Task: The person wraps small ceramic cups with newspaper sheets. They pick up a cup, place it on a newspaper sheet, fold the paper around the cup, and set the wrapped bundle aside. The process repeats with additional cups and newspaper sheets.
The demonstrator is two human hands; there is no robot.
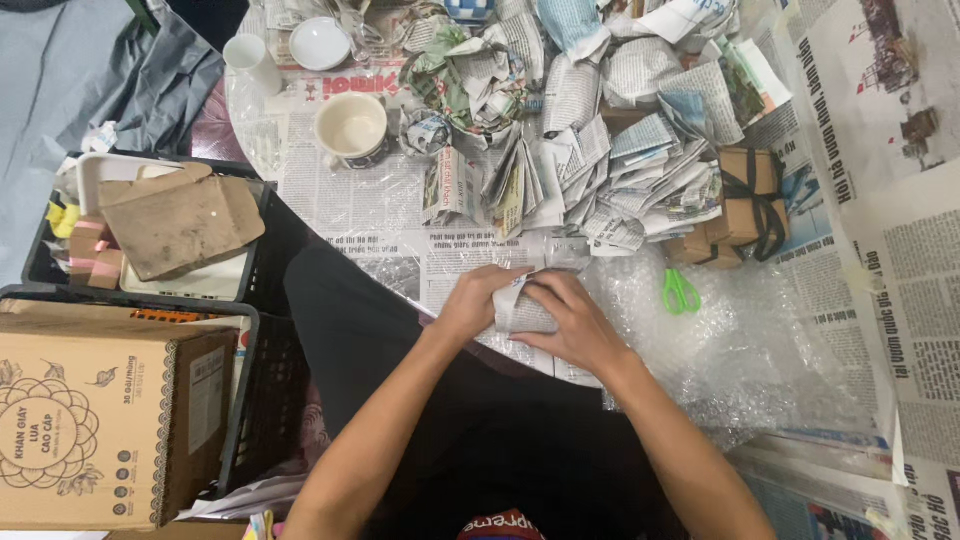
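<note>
Fingers of both hands, left (470,300) and right (572,322), close around a newspaper-wrapped bundle (520,312) at lower centre, pressing the paper snug. Scissors (680,291) lie right on bubble wrap (740,350); a cup (352,128) stands above.

A newspaper-wrapped bundle (520,312) sits between both hands, green-handled scissors (680,291) to its right on clear bubble wrap (740,350), a cream ceramic cup (352,128) beyond

Matt printed newspaper wraps the bundle (520,312) and covers the table (330,190), beside clear glossy bubble wrap (740,350), a smooth glazed ceramic cup (352,128) and rough brown cardboard (180,225).
</note>
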